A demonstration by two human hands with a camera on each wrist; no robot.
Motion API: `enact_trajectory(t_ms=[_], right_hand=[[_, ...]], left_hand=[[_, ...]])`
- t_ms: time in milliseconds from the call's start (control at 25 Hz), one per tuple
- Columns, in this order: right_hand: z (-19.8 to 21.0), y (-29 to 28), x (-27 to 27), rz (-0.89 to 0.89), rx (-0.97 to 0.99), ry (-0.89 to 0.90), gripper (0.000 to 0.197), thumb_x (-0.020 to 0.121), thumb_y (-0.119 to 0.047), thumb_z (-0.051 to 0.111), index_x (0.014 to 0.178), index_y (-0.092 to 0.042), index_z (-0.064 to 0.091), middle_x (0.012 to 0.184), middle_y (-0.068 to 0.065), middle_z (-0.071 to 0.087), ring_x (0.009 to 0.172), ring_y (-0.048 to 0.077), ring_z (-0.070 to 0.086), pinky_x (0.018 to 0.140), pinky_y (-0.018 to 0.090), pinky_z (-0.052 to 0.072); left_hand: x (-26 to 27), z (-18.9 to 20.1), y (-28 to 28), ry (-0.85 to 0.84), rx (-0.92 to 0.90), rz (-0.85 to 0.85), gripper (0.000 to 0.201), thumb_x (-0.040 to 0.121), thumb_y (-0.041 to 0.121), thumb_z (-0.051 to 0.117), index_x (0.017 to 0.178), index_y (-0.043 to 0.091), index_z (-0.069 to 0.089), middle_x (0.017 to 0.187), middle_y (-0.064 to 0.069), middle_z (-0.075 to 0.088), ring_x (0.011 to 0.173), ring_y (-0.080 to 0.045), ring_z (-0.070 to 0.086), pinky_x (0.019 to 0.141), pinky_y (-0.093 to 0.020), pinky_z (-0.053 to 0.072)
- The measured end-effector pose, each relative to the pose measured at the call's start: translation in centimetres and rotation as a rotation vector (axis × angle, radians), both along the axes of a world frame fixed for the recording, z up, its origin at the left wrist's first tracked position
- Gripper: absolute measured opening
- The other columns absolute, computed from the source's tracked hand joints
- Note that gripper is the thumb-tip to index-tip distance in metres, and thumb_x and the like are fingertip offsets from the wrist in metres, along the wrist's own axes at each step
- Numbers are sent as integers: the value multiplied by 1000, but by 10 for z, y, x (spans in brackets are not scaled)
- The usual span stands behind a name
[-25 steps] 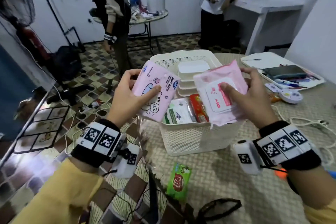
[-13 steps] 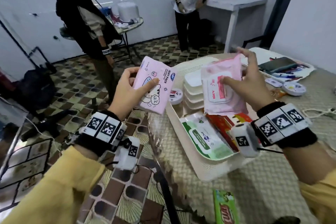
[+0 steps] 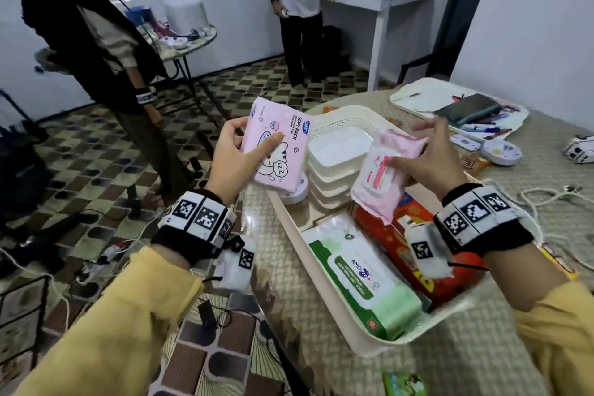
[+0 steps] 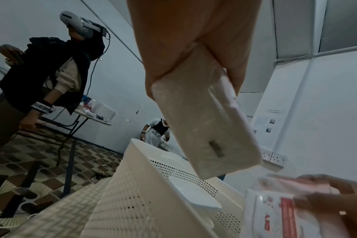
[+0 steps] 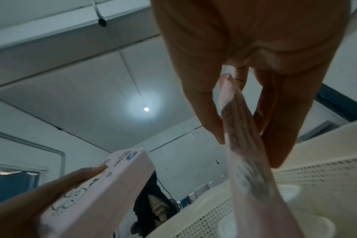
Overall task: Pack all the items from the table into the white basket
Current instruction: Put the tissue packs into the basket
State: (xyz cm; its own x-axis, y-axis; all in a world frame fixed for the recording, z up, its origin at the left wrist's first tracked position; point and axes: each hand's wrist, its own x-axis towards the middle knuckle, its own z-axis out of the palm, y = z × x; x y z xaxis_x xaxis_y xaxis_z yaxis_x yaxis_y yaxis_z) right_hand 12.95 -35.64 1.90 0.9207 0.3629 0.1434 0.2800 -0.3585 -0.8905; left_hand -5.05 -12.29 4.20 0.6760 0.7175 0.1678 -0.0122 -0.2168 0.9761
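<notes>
My left hand (image 3: 238,151) grips a pink tissue pack with a cartoon print (image 3: 276,151) (image 4: 206,122) (image 5: 96,193), held just left of the white basket (image 3: 324,292) (image 4: 145,193). A pink wet-wipes pack (image 3: 382,173) (image 5: 243,145) (image 4: 279,214) is pinched in my right hand (image 3: 424,154) and hangs low over the basket's middle. In the basket lie a green wet-wipes pack (image 3: 366,276), a red packet (image 3: 395,235) and stacked white containers (image 3: 337,157). A green snack packet (image 3: 403,382) lies on the table in front of the basket.
A white round case (image 3: 297,191) sits just left of the basket. A tray with pens and a dark case (image 3: 466,109), small white discs (image 3: 501,151) and cables lie at the right. Two people stand behind, near a small table (image 3: 183,38).
The view has swung closer over the basket. My right hand has lowered the pink wipes pack toward the basket's inside; my left hand keeps the tissue pack raised at the basket's left.
</notes>
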Motion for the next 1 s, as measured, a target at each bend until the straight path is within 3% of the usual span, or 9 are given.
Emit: enact_trajectory(t_ms=[160, 320, 480, 560, 720, 880, 1000], right_hand=[[-27, -5, 11, -44, -69, 120, 58, 64, -10, 86, 108, -20, 49, 104, 9, 57, 90, 26, 58, 78, 45, 55], [-60, -1, 5, 77, -173, 323, 62, 61, -17, 88, 116, -15, 58, 114, 8, 61, 96, 25, 62, 73, 43, 58], [-71, 0, -10, 313, -549, 313, 60, 62, -31, 88, 111, -14, 58, 107, 0, 60, 90, 16, 58, 77, 24, 49], [-72, 2, -15, 418, -832, 271, 61, 61, -44, 85, 106, -18, 55, 103, -4, 59, 93, 15, 55, 81, 27, 46], [-66, 15, -22, 463, -1106, 319, 56, 63, -53, 81, 102, -22, 55, 89, -9, 60, 81, 9, 55, 67, 25, 43], [-65, 32, -28, 450, -1126, 274, 70, 65, -50, 80, 121, -18, 51, 114, -2, 60, 94, 14, 51, 78, 26, 39], [-67, 37, -32, 467, -1175, 306, 75, 66, -48, 80, 125, -16, 47, 122, 1, 58, 99, 16, 51, 86, 29, 42]], left_hand=[[25, -12, 6, 6, -46, 3, 57, 74, 31, 80, 120, 20, 47, 103, -3, 70, 83, -13, 72, 65, -29, 58], [56, -26, 8, 30, -66, -56, 56, 77, 28, 78, 122, 15, 46, 100, 1, 69, 75, -4, 70, 61, -22, 56], [83, -47, 17, 100, -98, -123, 60, 77, 32, 77, 124, 14, 44, 107, -8, 69, 84, -14, 71, 66, -29, 59], [94, -55, 23, 138, -91, -155, 58, 78, 32, 76, 122, 15, 43, 106, -8, 69, 82, -14, 71, 61, -25, 58], [114, -57, 36, 223, 65, -297, 57, 77, 35, 76, 121, 22, 42, 96, 0, 65, 80, -10, 67, 64, -24, 57], [115, -65, 47, 206, 50, -389, 60, 76, 37, 77, 124, 24, 43, 98, -2, 68, 83, -12, 70, 67, -28, 58], [111, -70, 50, 190, 81, -484, 59, 75, 38, 77, 122, 28, 43, 99, 3, 68, 86, -7, 68, 70, -24, 55]])
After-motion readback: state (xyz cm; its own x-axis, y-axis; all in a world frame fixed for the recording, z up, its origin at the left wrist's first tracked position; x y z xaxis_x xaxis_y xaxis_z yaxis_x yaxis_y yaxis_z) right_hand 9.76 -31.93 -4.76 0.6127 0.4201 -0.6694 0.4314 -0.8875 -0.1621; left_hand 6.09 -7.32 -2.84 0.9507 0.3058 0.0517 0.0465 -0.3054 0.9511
